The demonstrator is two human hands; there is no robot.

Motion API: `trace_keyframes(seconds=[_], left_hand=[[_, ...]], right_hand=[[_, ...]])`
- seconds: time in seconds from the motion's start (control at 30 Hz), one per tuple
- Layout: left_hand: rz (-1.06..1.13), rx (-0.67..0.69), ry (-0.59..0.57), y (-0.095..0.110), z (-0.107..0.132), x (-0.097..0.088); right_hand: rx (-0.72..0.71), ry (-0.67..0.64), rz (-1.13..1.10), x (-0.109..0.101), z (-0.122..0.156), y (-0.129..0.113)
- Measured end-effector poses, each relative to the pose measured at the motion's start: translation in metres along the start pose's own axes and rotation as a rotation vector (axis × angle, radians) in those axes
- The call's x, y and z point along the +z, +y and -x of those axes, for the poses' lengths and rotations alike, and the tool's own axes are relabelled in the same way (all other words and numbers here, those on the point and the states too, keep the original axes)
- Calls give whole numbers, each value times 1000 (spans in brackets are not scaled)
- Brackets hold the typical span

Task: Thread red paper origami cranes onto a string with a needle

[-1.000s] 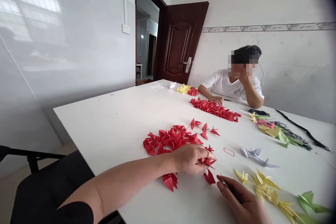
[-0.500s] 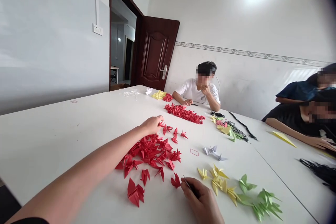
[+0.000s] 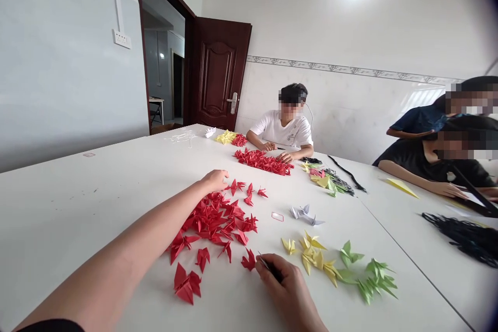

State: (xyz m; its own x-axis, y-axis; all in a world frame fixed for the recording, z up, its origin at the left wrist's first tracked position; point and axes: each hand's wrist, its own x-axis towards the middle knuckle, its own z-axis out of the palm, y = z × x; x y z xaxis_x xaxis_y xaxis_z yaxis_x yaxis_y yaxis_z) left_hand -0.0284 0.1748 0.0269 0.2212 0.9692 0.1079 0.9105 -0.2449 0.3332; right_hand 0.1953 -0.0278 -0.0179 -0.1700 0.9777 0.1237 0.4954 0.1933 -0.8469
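Your right hand [image 3: 287,285] clamps a thin pointed tool [image 3: 275,272] beside a red paper crane [image 3: 248,260]; your left hand [image 3: 215,180], apart, grip unclear, is by the red crane pile [image 3: 213,218], towards the far corner of the desk [image 3: 112,223]

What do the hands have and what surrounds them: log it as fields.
left hand: at the far edge of the red folded papers; grip unclear
right hand: holds a dark tool with a thin tip
nearest the tip: a single red piece
right of the pile: white, yellow and green pieces
across the table: a person in white
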Motion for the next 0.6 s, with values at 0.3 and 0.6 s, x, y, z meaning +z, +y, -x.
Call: trace_keyframes(seconds=[0.3,0.6], left_hand=[[185,422,-31,66,110,-10],[126,441,-57,80,161,17]], right_hand=[[42,153,-154,1,-4,10],[37,89,-144,0,-4,11]])
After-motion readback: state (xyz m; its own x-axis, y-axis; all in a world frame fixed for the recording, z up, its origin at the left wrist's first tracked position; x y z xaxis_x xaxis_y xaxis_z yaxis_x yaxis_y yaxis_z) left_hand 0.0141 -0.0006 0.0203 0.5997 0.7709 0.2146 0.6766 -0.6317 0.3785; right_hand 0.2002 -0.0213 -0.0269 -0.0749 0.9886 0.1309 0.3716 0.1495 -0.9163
